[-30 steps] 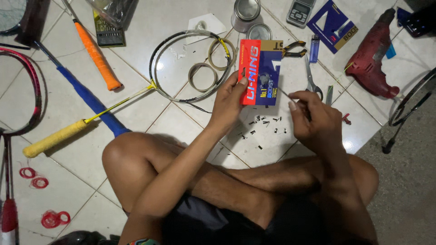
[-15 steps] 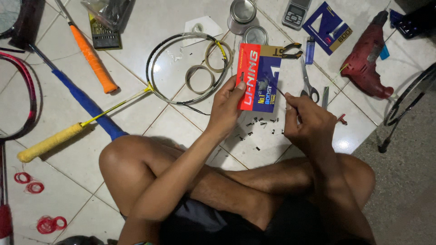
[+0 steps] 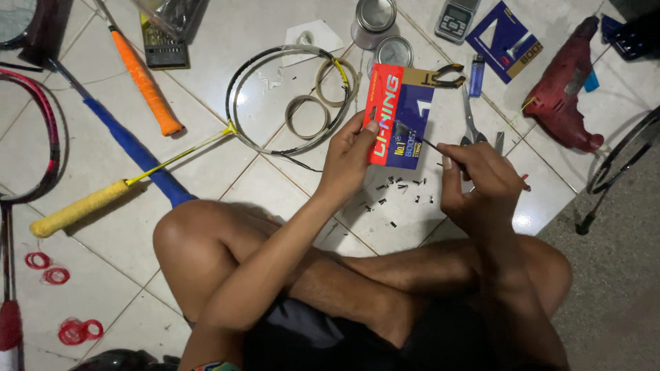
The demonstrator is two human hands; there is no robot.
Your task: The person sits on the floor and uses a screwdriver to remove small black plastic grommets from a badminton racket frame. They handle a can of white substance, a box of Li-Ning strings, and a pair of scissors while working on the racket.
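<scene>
My left hand [image 3: 350, 156] grips the lower left edge of a flat red and blue string packet [image 3: 401, 115], holding it upright above the tiled floor. My right hand [image 3: 476, 180] is closed around a thin dark pointed tool [image 3: 427, 143] whose tip touches the packet's lower right side. Small black grommet pieces [image 3: 402, 189] lie scattered on the tile under both hands. I sit cross-legged with my knees below the hands.
An unstrung racket with a yellow grip [image 3: 75, 207] lies left, its frame [image 3: 289, 96] holding tape rolls. Also around: orange-handled racket [image 3: 146, 82], blue-handled racket [image 3: 130, 148], pliers [image 3: 443, 74], scissors [image 3: 471, 124], blue lighter [image 3: 477, 74], two tins [image 3: 375, 17], a scale [image 3: 456, 15], a red drill [image 3: 567, 89].
The packet has stayed in my left hand. My right hand has shifted slightly left and brought the thin tool's tip against the packet.
</scene>
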